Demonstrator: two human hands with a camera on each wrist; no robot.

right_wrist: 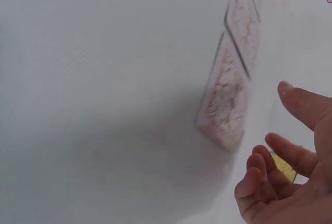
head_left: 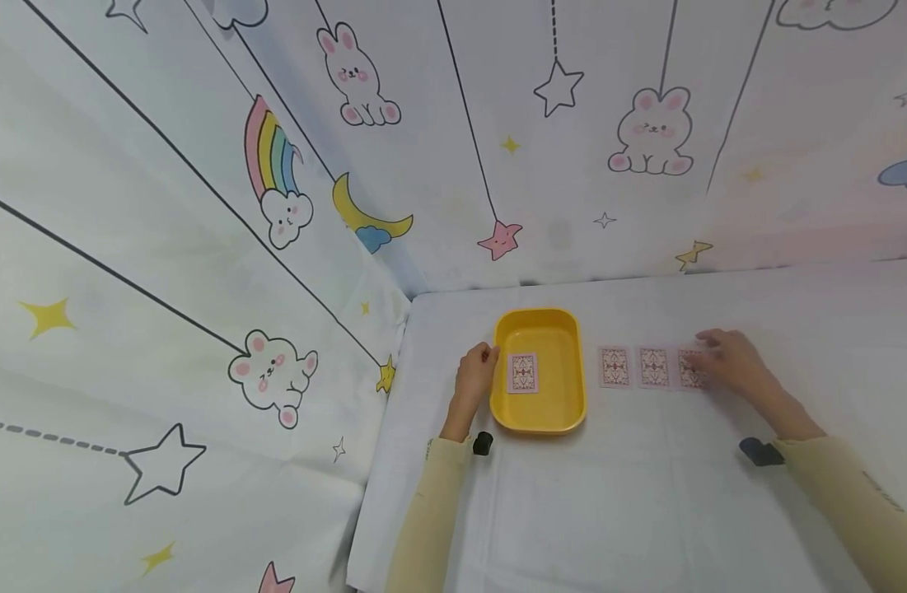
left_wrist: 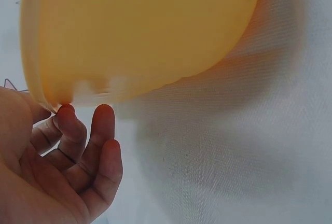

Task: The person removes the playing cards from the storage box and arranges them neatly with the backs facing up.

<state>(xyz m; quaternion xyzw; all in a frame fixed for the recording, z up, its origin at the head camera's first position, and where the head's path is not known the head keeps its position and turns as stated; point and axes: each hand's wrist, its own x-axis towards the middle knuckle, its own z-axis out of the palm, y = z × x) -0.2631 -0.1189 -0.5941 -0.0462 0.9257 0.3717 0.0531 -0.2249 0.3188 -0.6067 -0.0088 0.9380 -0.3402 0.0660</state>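
Observation:
A yellow tray (head_left: 547, 420) lies on the white-covered table with one playing card (head_left: 522, 373) in its left half, patterned back up. At the tray's left side my left hand (head_left: 474, 375) pinches the rim, thumb and fingertips meeting at the edge in the left wrist view. To the right of the tray, several more cards sit in a row, backs up. My right hand (head_left: 731, 362) hovers at the rightmost card (head_left: 689, 372) and partly covers it. In the right wrist view its thumb and fingers are spread apart, beside the card (right_wrist: 225, 97), with nothing between them.
The middle card (head_left: 653, 366) and the card nearest the tray (head_left: 614, 366) complete the row. White cloth (head_left: 609, 511) covers the table, and a printed curtain (head_left: 453, 148) with rabbits and stars rises behind and to the left.

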